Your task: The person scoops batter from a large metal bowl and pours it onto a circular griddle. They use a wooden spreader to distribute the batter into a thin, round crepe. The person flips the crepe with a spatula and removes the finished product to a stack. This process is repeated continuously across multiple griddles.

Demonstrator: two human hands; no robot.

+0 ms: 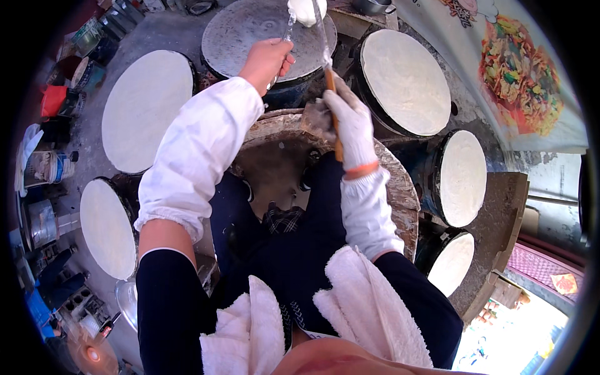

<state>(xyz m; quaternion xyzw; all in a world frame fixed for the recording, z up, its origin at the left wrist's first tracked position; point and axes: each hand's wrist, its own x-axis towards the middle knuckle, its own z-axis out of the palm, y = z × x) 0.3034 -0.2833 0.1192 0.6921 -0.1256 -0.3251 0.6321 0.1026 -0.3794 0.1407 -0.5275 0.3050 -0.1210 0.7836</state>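
My bare left hand [269, 61] is closed round a thin metal utensil [289, 30] whose shape at the far end I cannot make out. My right hand [353, 122], in a white glove, grips the wooden handle of a long-bladed spatula [330, 78]. At the tips of both tools hangs a lump of white dough or batter [305, 11], cut off by the top of the picture. Below it lies a round griddle [250, 37] with a bare grey top, just beyond my hands.
Round griddles covered in white sheets stand around me: a large one at left [149, 112], another at right [405, 81], and several smaller ones nearer me. A worn wooden ring [400, 194] curves round my legs. Pots and containers line the far left; a food-printed banner [522, 75] hangs right.
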